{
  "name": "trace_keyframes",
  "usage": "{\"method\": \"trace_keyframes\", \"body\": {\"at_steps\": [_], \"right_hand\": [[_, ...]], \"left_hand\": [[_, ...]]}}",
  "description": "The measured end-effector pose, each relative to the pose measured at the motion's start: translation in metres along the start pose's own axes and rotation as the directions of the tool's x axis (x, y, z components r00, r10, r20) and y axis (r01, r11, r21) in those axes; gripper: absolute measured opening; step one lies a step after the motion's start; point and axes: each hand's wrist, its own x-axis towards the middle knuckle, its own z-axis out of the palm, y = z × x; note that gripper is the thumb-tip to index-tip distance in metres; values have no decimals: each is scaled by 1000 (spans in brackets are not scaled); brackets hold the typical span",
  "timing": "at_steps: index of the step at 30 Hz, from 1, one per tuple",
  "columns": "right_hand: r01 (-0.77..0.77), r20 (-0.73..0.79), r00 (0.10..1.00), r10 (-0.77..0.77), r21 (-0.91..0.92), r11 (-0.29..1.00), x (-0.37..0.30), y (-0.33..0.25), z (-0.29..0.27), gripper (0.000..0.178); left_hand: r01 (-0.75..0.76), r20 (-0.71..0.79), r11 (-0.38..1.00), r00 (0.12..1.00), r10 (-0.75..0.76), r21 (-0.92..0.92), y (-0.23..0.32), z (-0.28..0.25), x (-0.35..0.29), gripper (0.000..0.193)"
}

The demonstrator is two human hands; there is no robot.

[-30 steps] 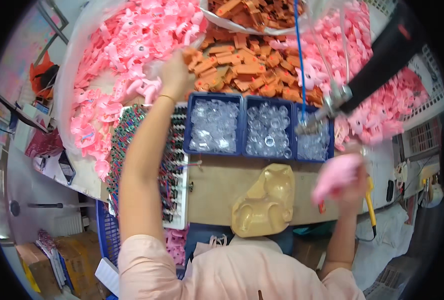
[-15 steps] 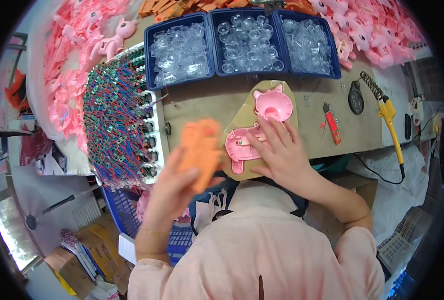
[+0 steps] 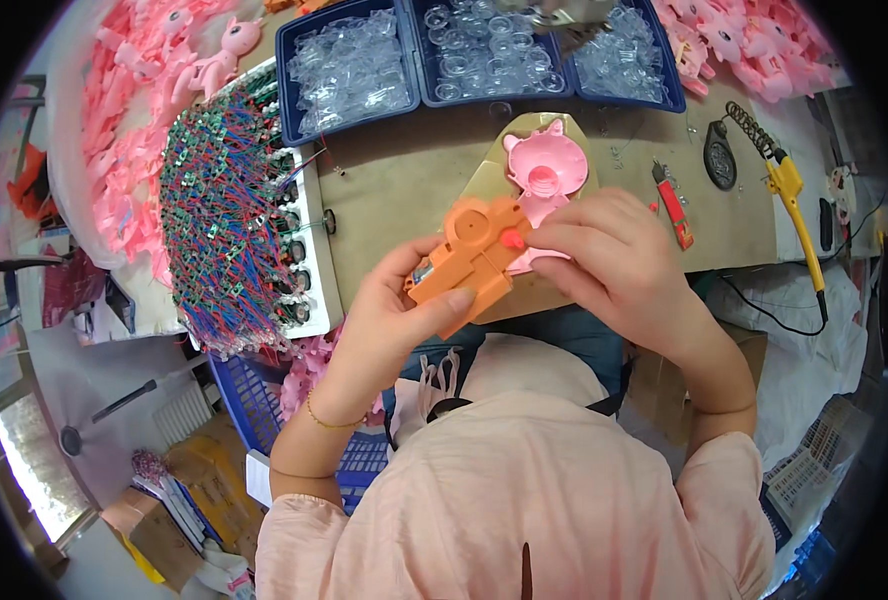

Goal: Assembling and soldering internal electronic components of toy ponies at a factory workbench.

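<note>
The orange plastic housing [image 3: 464,272] was held near mid-view over the surface [image 3: 384,190], gripped at its eight-o'clock end by the left hand [image 3: 396,312], the thumb laid across its face. By the right hand [image 3: 619,255], fingers drawn narrow, the housing's red knob [image 3: 512,239] was approached from three o'clock; whether the knob was pinched or only neighboured could not be told, the contact being too small. At one o'clock from the housing, a pink shell [image 3: 547,165] was cradled in a cream mould [image 3: 476,190]. Blue trays [image 3: 416,80] of clear plastic pieces were seen at twelve, bundled wires [image 3: 224,220] at nine, and a yellow-handled tool [image 3: 799,220] near three.
</note>
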Motion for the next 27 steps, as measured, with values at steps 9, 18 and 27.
{"method": "trace_keyframes", "body": {"at_steps": [9, 18, 27], "right_hand": [[-11, -133, 991, -18, -218, 976, -6, -1, 0, 26], [-501, -210, 818, 536, 199, 842, -17, -2, 28, 7], [-655, 188, 614, 766, 663, 362, -19, 1, 2, 22]], "left_hand": [[-321, 5, 862, 938, 347, 392, -7, 21, 3, 47], [-426, 64, 432, 767, 639, 794, -12, 40, 20, 49], [-437, 165, 382, 805, 570, 814, 0, 24, 23, 52]]}}
